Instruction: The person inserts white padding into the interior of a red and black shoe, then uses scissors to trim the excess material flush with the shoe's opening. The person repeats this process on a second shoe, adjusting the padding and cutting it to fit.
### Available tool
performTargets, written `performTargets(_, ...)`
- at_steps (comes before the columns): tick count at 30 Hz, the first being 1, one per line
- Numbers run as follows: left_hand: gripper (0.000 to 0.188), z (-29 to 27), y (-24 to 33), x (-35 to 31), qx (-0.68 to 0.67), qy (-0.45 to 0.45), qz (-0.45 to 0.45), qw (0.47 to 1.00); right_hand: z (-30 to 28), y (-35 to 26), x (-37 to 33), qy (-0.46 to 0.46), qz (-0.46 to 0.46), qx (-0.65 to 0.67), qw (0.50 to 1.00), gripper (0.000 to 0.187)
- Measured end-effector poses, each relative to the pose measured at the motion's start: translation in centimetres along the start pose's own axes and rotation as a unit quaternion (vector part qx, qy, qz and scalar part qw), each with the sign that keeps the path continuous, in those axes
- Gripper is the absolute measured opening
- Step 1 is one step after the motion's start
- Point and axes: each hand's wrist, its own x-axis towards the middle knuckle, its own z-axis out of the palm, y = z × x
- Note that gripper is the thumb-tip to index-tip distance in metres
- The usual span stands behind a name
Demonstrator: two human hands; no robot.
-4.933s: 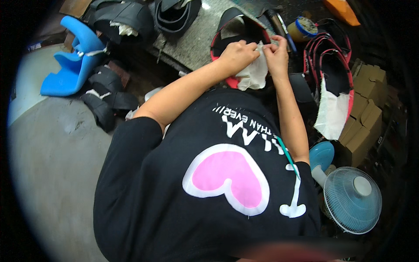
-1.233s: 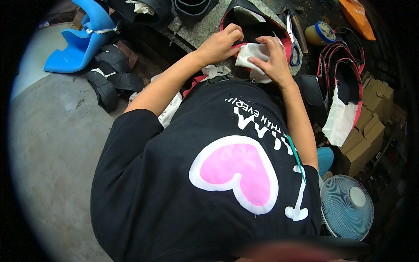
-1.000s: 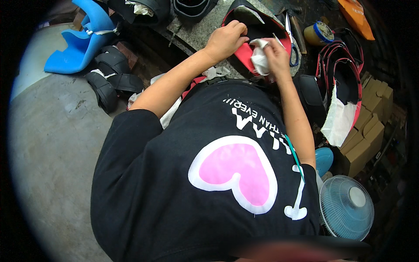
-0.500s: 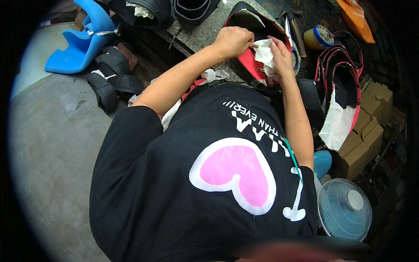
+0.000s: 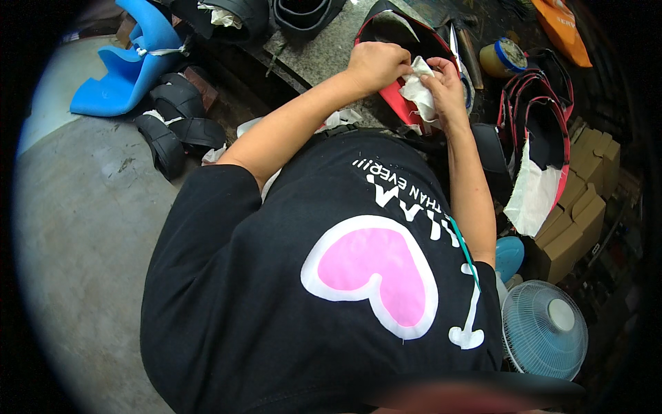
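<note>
Above a red-and-black curved piece (image 5: pixel 398 103) lying on the worktop, both hands are at a crumpled white cloth (image 5: pixel 418 93). My right hand (image 5: pixel 447 93) is closed on the cloth from the right, thumb and forefinger pinching its upper edge. At the cloth's upper left edge, the fingers of my left hand (image 5: pixel 376 67) are pinched together against it; the fingertips are partly hidden. The dark inside of the curved piece shows behind the hands, with a pale strip along its upper rim. Scissors (image 5: pixel 454 45) lie just right of it.
A tub with a blue rim (image 5: pixel 503 57) and stacked red-edged black pieces (image 5: pixel 534 114) are at the right. Cardboard boxes (image 5: pixel 576 207) and a fan (image 5: pixel 545 330) stand below them. Left are a blue foam piece (image 5: pixel 131 76) and black curved pieces (image 5: pixel 183 121) near the stone-topped surface (image 5: pixel 303 65).
The white cloth has been lifted and bunched up a little more upright. My right thumb and forefinger have shifted along its edge; my left hand has moved slightly right.
</note>
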Motion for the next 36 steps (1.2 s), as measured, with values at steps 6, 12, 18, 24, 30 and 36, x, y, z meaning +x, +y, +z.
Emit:
performTargets(6,0.02,-0.2,-1.0,0.3,-0.115,0.011,-0.075,0.99,-0.8,1.9,0.9,0.025,-0.028,-0.083,0.996,0.032)
performTargets(12,0.024,1.5,-2.3,0.7,-0.431,0.023,-0.122,0.894,-0.8,2.4,1.1,0.071,-0.056,-0.122,0.988,0.029)
performTargets(18,0.024,0.9,-3.1,1.7,-0.275,-0.053,-0.083,0.957,0.6,0.6,0.4,0.049,-0.215,-0.415,0.883,0.045)
performTargets(24,0.027,0.4,-1.2,0.1,-0.083,0.043,0.004,0.996,0.5,1.0,1.5,0.065,-0.042,-0.248,0.966,0.026)
performTargets(30,0.023,1.0,-1.3,0.2,-0.019,0.038,0.002,0.999,0.3,1.5,1.7,0.064,-0.059,-0.322,0.943,0.026)
performTargets(36,0.016,0.8,-2.4,0.6,-0.07,0.116,0.024,0.991,0.0,1.1,1.5,0.041,-0.078,-0.38,0.921,0.024)
